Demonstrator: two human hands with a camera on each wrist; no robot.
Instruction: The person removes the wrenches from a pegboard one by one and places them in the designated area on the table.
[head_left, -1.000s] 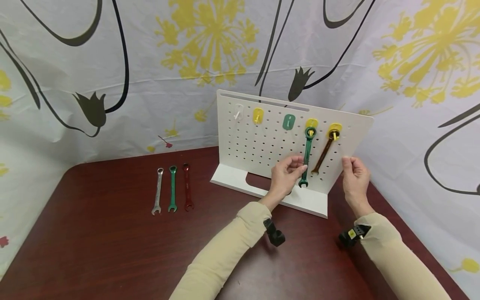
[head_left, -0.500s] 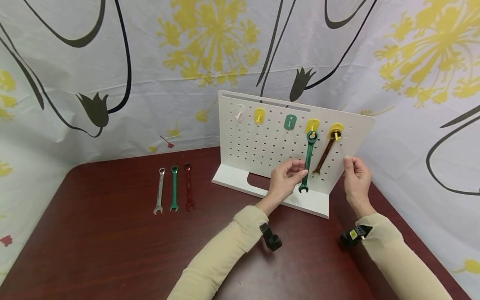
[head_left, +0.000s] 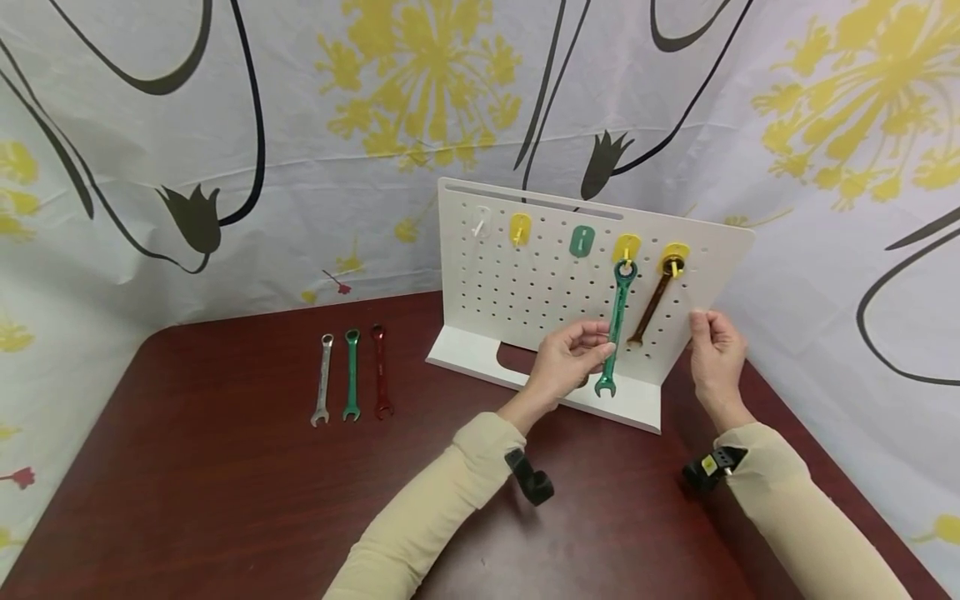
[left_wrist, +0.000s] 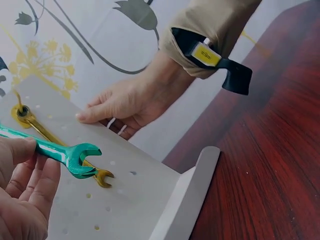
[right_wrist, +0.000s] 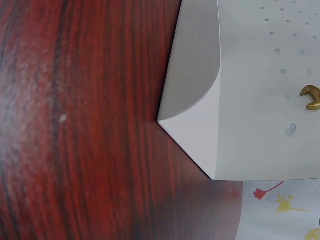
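Note:
My left hand (head_left: pixel 568 358) pinches a green combination wrench (head_left: pixel 618 321) between thumb and fingers. Its ring end is up, just below a yellow hook (head_left: pixel 627 247); whether the two touch I cannot tell. In the left wrist view the open jaw end of the green wrench (left_wrist: pixel 75 156) points away from the fingers. My right hand (head_left: pixel 718 358) grips the right edge of the white pegboard (head_left: pixel 555 292), thumb in front. A gold-brown wrench (head_left: pixel 651 310) hangs by its ring from the rightmost yellow hook (head_left: pixel 675 257), next to the green one.
Left of the board, a silver wrench (head_left: pixel 323 379), another green wrench (head_left: pixel 352 375) and a red wrench (head_left: pixel 381 371) lie side by side on the dark red table (head_left: pixel 225 483). A white hook (head_left: pixel 481 222), a yellow hook (head_left: pixel 519 229) and a green hook (head_left: pixel 582 242) also sit on the board.
The green wrench in my left hand has come down and toward me; its ring, earlier around the hook, now shows lower. My right hand has stayed on the board's edge.

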